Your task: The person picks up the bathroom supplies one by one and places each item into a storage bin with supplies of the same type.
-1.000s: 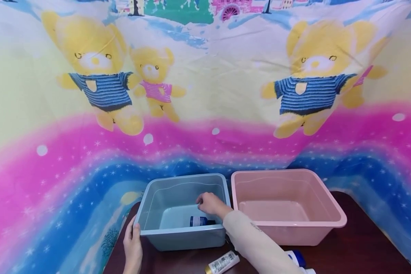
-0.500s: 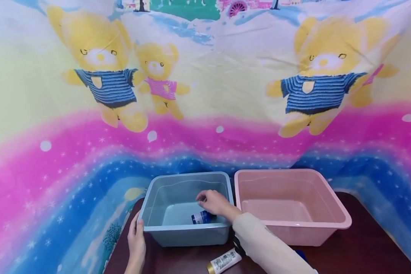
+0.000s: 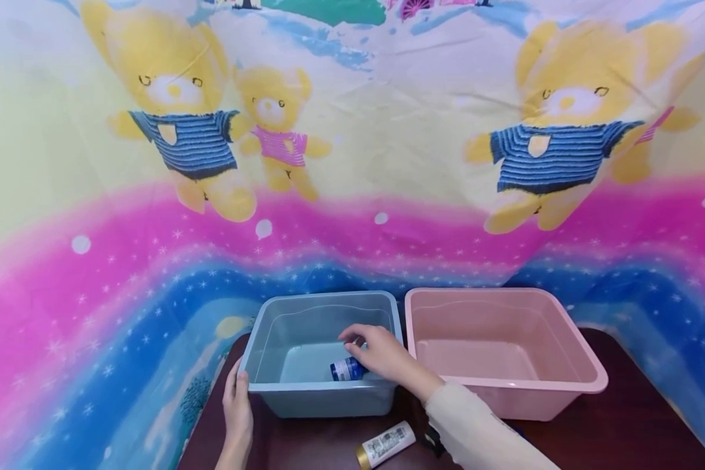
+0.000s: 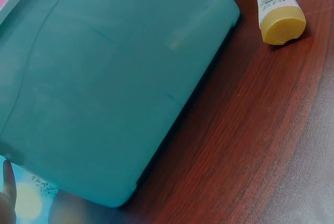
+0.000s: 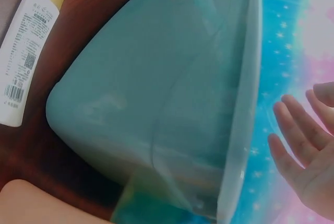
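In the head view, a blue plastic basin (image 3: pixel 323 391) stands on the left. My left hand (image 3: pixel 237 411) touches its left front corner with fingers and thumb pointing up. One straight finger (image 4: pixel 9 182) shows against the basin's end in the left wrist view. My right hand (image 3: pixel 382 352) hovers inside the basin, fingers loosely bent and holding nothing. A small dark blue bottle (image 3: pixel 346 369) with a white label lies below it; its right end is hidden. The right wrist view shows that hand (image 5: pixel 308 151) with spread fingers beyond the rim.
A pink basin (image 3: pixel 540 398) stands close on the right. In front, a white tube with a gold cap (image 3: pixel 388 444) lies on the dark red-brown table (image 3: pixel 305 447). A cartoon-bear cloth (image 3: pixel 358 150) hangs behind the basins.
The dark blue bottle lies at a different angle than a second ago, its black cap now hidden. My right hand stays over it, the forearm covering blue-and-white items seen earlier. The head view has shifted slightly.
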